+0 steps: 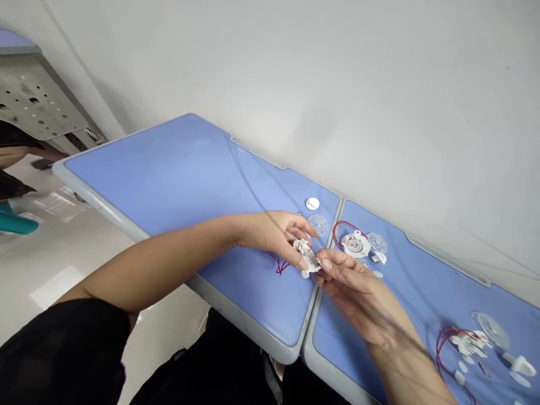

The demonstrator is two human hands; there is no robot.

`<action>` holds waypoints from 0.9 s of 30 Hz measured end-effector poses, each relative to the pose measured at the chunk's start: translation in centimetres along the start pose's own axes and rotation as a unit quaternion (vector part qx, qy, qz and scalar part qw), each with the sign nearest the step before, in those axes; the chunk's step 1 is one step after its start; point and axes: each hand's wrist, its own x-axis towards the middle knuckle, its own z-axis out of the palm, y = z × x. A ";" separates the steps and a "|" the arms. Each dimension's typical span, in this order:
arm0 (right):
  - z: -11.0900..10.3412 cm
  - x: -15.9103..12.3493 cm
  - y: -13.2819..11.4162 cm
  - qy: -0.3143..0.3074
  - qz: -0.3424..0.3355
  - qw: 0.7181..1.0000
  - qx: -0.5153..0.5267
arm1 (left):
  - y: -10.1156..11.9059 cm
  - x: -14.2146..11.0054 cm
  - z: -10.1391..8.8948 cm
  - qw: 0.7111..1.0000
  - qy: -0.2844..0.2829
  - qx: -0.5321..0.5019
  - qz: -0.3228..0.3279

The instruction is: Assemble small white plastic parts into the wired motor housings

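Your left hand (270, 239) and right hand (358, 298) pinch a small white part (306, 257) over the seam joining two blue counters (169, 180).

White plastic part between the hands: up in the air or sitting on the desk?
The white plastic part looks lifted: the left hand and right hand pinch it above the blue desktop.

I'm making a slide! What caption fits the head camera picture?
Left hand and right hand hold a small white plastic part over blue desks.

Two blue-topped desks (169, 169) against a white wall (337, 84)
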 end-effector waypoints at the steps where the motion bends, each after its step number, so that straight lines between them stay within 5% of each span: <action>1: 0.0 0.0 0.0 0.002 -0.002 1.000 -0.006 | -0.1 0.0 0.0 1.000 -0.001 0.001 0.000; 27: -0.4 0.3 0.5 0.007 -0.029 0.997 -0.069 | 0.1 0.2 0.1 0.999 0.007 0.010 -0.029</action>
